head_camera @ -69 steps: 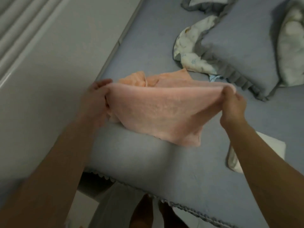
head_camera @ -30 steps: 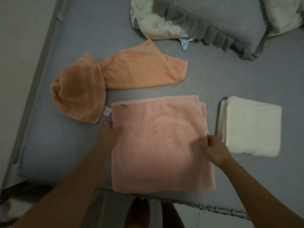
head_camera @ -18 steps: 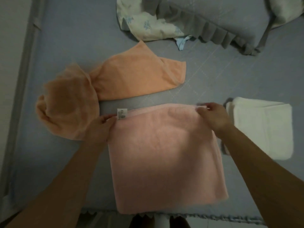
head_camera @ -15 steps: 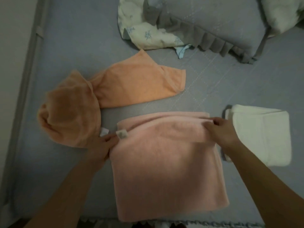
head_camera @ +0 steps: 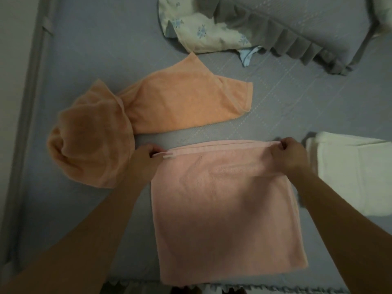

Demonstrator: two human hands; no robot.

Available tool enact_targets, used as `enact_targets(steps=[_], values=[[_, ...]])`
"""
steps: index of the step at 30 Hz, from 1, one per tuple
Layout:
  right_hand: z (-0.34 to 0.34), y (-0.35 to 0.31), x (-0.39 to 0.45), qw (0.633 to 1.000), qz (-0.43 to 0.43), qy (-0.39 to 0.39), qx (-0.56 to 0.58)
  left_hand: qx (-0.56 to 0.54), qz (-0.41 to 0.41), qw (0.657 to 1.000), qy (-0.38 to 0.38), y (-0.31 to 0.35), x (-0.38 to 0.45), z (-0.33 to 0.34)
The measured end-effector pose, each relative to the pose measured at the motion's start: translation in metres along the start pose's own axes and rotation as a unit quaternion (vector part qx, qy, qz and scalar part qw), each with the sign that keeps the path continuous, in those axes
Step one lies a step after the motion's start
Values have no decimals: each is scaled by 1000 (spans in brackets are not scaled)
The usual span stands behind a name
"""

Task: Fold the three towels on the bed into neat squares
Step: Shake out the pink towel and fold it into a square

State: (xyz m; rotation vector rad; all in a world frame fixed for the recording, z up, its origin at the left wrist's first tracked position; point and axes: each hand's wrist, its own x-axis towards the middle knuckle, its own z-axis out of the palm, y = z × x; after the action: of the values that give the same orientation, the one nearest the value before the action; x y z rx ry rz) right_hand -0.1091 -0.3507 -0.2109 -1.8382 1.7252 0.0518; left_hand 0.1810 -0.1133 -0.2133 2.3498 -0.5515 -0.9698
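Note:
A pink towel (head_camera: 224, 211) lies flat on the grey-blue bed (head_camera: 95, 49), near its front edge. My left hand (head_camera: 146, 160) pinches the towel's far left corner. My right hand (head_camera: 290, 155) pinches its far right corner. The far edge shows layered folds between the two hands. An orange towel (head_camera: 180, 102) lies crumpled beyond it, its left end bunched into a mound (head_camera: 91, 141). A white towel (head_camera: 350, 177), folded, rests to the right of the pink one.
A grey ruffled pillow (head_camera: 297, 28) and a floral pillow (head_camera: 201, 32) lie at the back of the bed. A wall runs along the bed's left side (head_camera: 19, 102). The bed's scalloped front edge (head_camera: 275, 288) is just below the pink towel.
The pink towel was held in the air, then laid flat on the bed. Both hands moved from its sides to its far corners and now pinch them.

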Motion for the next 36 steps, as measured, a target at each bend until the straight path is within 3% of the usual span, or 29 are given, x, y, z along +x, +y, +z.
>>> enact_targets(steps=[5,9,13,15,20,26,32,36], values=[[-9,9,-3,996,30,-80,-17,-62,1,997,-53,1,-2,-15],[-26,12,-7,992,27,-123,21,-72,-43,981,-175,6,-1,-27],[-44,14,-15,982,6,-158,107,-70,-5,977,-200,13,0,-28],[-47,16,-15,983,-6,-157,98,-40,22,976,-212,14,1,-26],[-33,15,-13,991,-23,-131,-15,50,80,981,-168,12,-1,-18],[-41,17,-28,996,-56,-67,38,125,129,975,-134,-2,-12,-26],[-52,21,-33,994,-109,-20,-1,69,177,981,-29,-5,-19,-43],[-39,12,-10,996,-75,12,-36,188,201,961,41,1,-5,-27]])
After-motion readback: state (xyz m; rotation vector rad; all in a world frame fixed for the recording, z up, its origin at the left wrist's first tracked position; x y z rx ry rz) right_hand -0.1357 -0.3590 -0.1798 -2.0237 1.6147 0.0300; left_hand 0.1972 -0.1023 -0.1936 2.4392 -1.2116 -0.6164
